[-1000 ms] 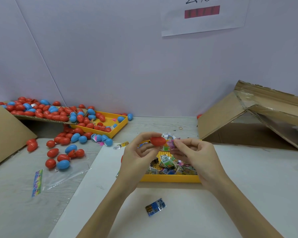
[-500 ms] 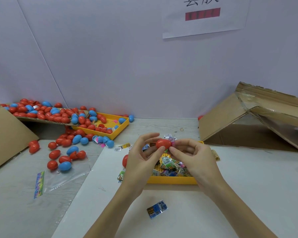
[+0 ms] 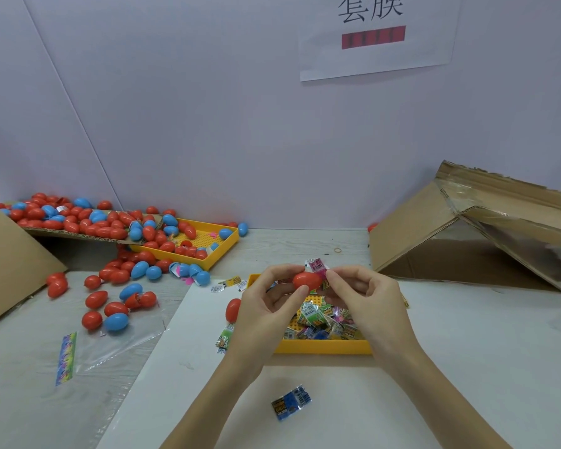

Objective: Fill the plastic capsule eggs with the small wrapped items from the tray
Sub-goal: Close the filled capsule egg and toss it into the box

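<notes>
My left hand (image 3: 266, 306) pinches a red capsule egg (image 3: 306, 280) between thumb and fingers, above the yellow tray (image 3: 324, 347). My right hand (image 3: 366, 303) holds a pink wrapped item (image 3: 318, 268) against the egg's right end. The tray is heaped with small wrapped items (image 3: 321, 322), partly hidden by both hands. Another red egg (image 3: 233, 310) lies just left of the tray, behind my left hand. A blue wrapped item (image 3: 290, 402) lies alone on the white sheet in front.
A second yellow tray (image 3: 221, 251) and a cardboard sheet (image 3: 78, 236) at the back left hold several red and blue eggs; more lie loose on a clear plastic bag (image 3: 117, 338). An open cardboard box (image 3: 467, 228) stands at the right. Stray packets (image 3: 225, 338) lie left of the tray.
Both hands have brought the egg and the pink item closer together, and they sit a little to the right; the egg now looks closed around the item's end.
</notes>
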A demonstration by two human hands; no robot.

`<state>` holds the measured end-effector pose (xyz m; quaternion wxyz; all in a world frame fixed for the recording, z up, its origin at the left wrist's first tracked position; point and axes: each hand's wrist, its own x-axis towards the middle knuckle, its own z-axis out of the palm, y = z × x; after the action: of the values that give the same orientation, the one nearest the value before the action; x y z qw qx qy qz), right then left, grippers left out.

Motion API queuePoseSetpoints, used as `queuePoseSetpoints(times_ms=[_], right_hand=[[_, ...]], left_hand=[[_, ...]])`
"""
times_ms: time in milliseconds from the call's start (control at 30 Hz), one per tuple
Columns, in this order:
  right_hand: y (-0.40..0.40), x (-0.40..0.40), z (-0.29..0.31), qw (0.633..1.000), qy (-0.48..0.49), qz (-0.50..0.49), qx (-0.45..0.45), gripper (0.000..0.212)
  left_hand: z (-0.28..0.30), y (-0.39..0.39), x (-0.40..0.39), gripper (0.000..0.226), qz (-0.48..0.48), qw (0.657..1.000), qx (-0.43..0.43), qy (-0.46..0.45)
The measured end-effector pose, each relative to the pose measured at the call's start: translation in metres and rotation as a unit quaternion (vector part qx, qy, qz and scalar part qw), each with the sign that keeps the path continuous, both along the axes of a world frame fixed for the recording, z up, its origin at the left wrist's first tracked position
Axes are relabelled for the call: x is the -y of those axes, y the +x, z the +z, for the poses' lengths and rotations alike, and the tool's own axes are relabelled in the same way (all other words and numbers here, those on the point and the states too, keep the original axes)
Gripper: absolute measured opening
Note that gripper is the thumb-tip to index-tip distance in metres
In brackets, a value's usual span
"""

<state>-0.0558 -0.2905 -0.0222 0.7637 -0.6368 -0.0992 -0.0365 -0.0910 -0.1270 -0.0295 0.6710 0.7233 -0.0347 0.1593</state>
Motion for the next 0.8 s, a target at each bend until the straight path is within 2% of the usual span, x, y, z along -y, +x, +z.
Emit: queuePoseSetpoints(times_ms=[300,800], right_hand=[[0.0014,-0.0009,-0.0011,0.999,-0.04,-0.007,-0.001,0.01],[-0.0004,-0.0009,-0.0014,0.999,-0.032,0.013,0.018,0.009]], left_hand=[[-0.0006,0.0001,-0.0008,0.029,0.003,1.0,-0.001,-0.001],[-0.0001,-0.001,0.0004,0.028,0.004,1.0,0.021,0.009]])
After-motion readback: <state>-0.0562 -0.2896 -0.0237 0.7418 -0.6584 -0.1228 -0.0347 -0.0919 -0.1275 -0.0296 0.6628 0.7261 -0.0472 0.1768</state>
